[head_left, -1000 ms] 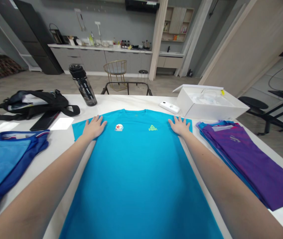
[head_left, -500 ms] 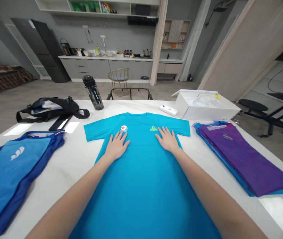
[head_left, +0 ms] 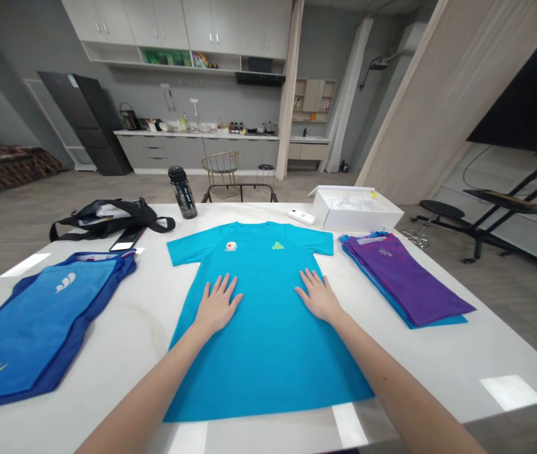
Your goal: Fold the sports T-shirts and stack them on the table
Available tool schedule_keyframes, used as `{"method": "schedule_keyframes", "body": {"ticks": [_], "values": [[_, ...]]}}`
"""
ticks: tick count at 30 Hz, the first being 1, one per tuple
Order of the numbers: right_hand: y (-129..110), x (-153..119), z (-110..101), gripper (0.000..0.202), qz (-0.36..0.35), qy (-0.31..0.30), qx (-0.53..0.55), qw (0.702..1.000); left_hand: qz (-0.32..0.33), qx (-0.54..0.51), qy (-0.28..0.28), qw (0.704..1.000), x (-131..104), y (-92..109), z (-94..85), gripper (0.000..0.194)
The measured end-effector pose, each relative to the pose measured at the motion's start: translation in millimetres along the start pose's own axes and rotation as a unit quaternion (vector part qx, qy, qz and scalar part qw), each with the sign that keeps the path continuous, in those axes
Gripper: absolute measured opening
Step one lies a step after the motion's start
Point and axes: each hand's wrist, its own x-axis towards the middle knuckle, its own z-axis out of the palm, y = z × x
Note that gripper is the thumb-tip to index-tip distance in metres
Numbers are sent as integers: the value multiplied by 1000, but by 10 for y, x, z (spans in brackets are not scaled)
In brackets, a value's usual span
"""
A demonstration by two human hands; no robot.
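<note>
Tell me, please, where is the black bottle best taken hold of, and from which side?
Probably around the body of the black bottle, below its lid, coming from the person's right. It stands upright, tall and narrow, so one hand could likely wrap it; the black bag lies close on its left.

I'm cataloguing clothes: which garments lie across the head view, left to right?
Folded two-tone blue garment → flat turquoise short-sleeved T-shirt, beneath left hand and right hand → folded purple garment.
</note>
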Motion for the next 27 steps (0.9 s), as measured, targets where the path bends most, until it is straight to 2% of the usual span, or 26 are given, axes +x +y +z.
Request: {"method": "schedule_keyframes", "body": {"ticks": [2,6,9,11,16,19,22,25,27], "values": [[-119,-179,-34,74,-8,10,-3,1000,2,-1,-2,1000,-142,87,-8,68],[-472,-549,-44,72,-82,0,33,996,11,-2,3,1000,-430,288,-16,69],[-608,-807,-10,69,-87,-5,49,995,28,-6,12,1000,-717,417,-25,67],[-566,-954,11,69,-65,-1,46,997,38,-9,19,999,-957,476,-30,66],[-283,-1316,24,71,-33,3,38,999,52,-10,22,998,-1520,508,-52,64],[-270,-1536,-8,70,-69,-2,49,996,57,-8,30,998,-1611,423,-110,62],[-362,-1678,-44,66,-107,-9,56,993,54,2,36,998,-1535,270,-171,61],[-391,-1743,-41,65,-92,-15,51,994,47,7,17,999,-1500,135,-174,62],[-336,-1783,-15,66,-72,-11,44,996,48,8,4,999,-1566,93,-147,62]]}}
